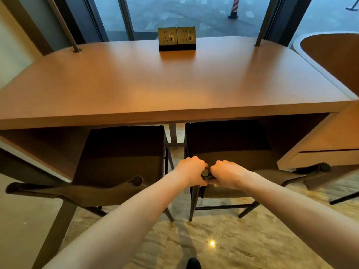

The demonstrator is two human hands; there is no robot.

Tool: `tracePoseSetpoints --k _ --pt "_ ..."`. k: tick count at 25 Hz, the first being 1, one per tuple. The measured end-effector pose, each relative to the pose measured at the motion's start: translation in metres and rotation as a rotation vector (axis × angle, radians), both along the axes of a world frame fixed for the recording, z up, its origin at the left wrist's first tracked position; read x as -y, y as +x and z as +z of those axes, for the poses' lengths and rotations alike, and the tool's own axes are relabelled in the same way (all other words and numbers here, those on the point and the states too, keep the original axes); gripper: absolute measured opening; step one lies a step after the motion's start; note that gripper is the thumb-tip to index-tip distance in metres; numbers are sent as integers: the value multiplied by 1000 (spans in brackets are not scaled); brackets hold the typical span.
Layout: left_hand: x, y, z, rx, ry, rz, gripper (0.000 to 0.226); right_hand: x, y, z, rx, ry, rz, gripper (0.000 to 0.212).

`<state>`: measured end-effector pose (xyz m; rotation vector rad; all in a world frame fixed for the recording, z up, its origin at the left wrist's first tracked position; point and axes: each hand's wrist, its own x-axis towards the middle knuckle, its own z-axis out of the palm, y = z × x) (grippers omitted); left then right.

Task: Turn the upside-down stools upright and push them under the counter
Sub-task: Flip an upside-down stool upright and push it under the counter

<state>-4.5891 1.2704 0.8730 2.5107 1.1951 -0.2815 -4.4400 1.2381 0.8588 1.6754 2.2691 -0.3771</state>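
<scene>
Dark-seated right stool (229, 144) upright, partly tucked beneath the tabletop (174, 84) front edge, our left hand (191, 169) and right hand (226, 174) both curled round its backrest end, left stool (120, 152) alongside, socket box (176, 38) at the far edge.

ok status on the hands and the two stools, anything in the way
Left hand and right hand both grip right dark upholstered stool backrest. Both stools upright, partly under wooden counter. Left dark stool alongside; nothing blocking.

2 stools (124, 152), 1 counter (155, 84), 2 sockets (176, 36), 2 hands (191, 170).
</scene>
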Motion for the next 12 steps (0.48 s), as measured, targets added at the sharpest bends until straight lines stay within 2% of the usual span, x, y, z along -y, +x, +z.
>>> tracePoseSetpoints --k 4,12 --pt "-2 0 5 34 -40 -28 28 1 -1 2 -19 11 11 29" --pt "0 -1 6 61 -102 -20 28 3 -3 4 0 -5 7 29"
